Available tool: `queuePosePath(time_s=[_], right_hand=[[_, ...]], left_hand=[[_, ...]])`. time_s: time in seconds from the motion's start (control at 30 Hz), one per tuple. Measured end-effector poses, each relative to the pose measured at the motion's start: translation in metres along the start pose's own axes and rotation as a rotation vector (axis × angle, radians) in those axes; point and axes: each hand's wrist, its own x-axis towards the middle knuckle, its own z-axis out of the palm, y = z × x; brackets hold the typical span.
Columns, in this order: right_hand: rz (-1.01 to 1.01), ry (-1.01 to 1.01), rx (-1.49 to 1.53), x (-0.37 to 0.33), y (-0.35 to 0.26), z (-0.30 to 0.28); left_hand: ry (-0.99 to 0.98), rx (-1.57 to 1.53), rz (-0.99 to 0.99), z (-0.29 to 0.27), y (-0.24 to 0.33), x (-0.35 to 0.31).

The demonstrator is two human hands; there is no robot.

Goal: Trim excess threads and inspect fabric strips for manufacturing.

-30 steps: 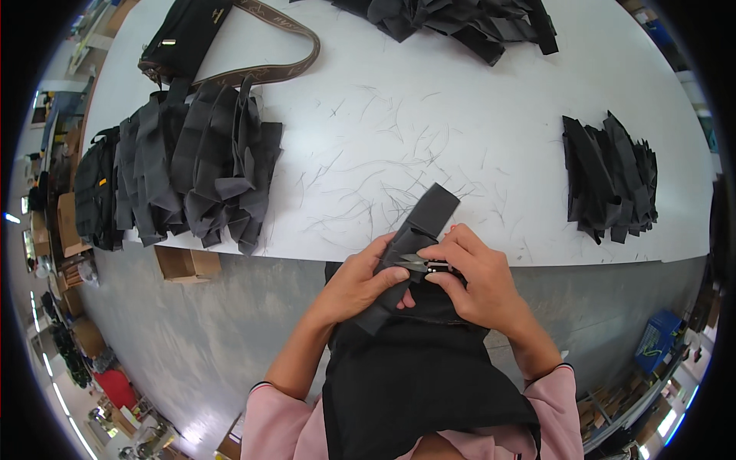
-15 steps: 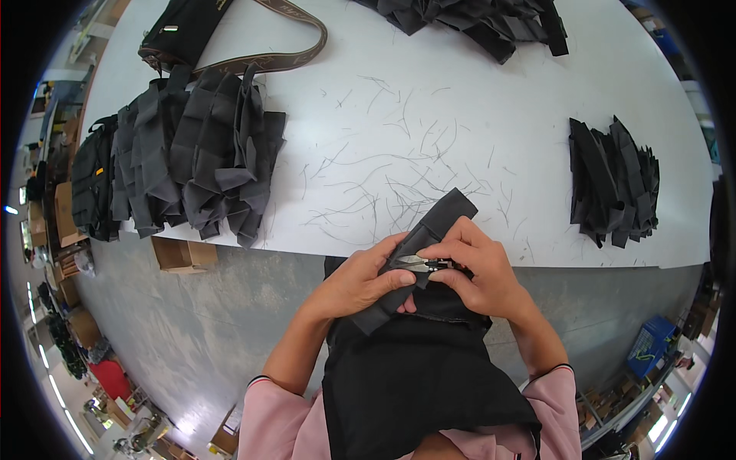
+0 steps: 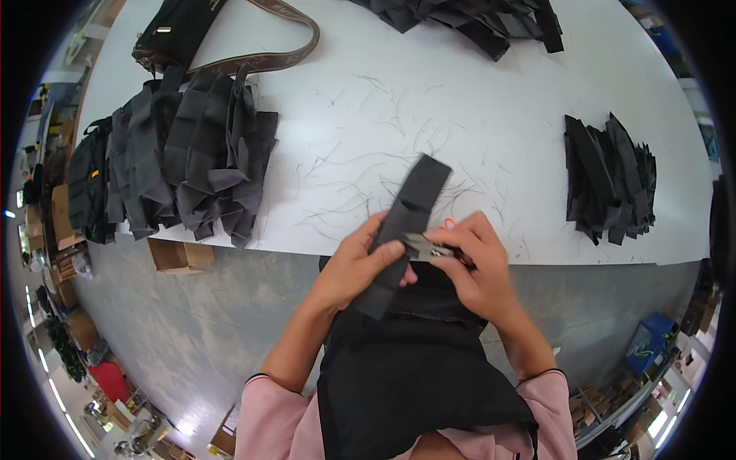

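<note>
My left hand [image 3: 360,261] is closed around a dark grey fabric strip [image 3: 420,184], its thumb pressing on the near face. The strip slants up and to the right, its far end above the table's front edge and its near end over my black apron. In my right hand [image 3: 479,261] is a small pair of thread snips [image 3: 429,248], pinched between thumb and fingers. The blades point left and meet the strip's right edge beside my left thumb. A bit of orange shows at the right fingers.
Loose thread ends [image 3: 360,180] lie scattered over the white table [image 3: 491,100]. Dark fabric strips are heaped at the left [image 3: 192,153], the right [image 3: 611,180] and the far side [image 3: 468,19]. A black bag [image 3: 180,34] with a strap is at far left; a cardboard box [image 3: 180,255] sits below the table edge.
The strip has turned steeper and its far end has moved left and away from me. My right hand has shifted slightly, the snips still in it.
</note>
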Motion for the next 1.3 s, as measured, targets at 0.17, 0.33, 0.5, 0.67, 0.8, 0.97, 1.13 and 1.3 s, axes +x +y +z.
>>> queuePosePath(time_s=[0.17,0.33,0.5,0.67,0.8,0.97,1.13,1.3], right_hand=[[0.131,0.036,0.089,-0.011,-0.001,0.002],[0.093,-0.102,-0.007,-0.039,-0.001,0.011],[-0.017,-0.024,-0.127,-0.038,-0.001,0.018],[-0.024,-0.007,-0.193,-0.039,-0.004,0.025],[-0.046,0.034,-0.219,-0.039,-0.004,0.032],[-0.074,0.07,-0.298,-0.043,-0.004,0.033],[-0.091,0.076,-0.292,-0.047,-0.001,0.034],[-0.053,0.143,-0.187,-0.049,-0.006,0.028]], left_hand=[[0.107,-0.292,0.093,0.0,0.004,0.012],[0.259,-0.255,0.107,-0.003,0.013,0.025],[0.27,-0.289,0.128,0.001,0.013,0.028],[0.368,-0.329,0.213,0.007,0.01,0.029],[0.442,-0.365,0.233,0.012,0.008,0.029],[0.42,-0.372,0.247,0.007,0.006,0.027],[0.432,-0.397,0.224,0.008,0.006,0.025],[0.406,-0.348,0.222,0.006,0.008,0.024]])
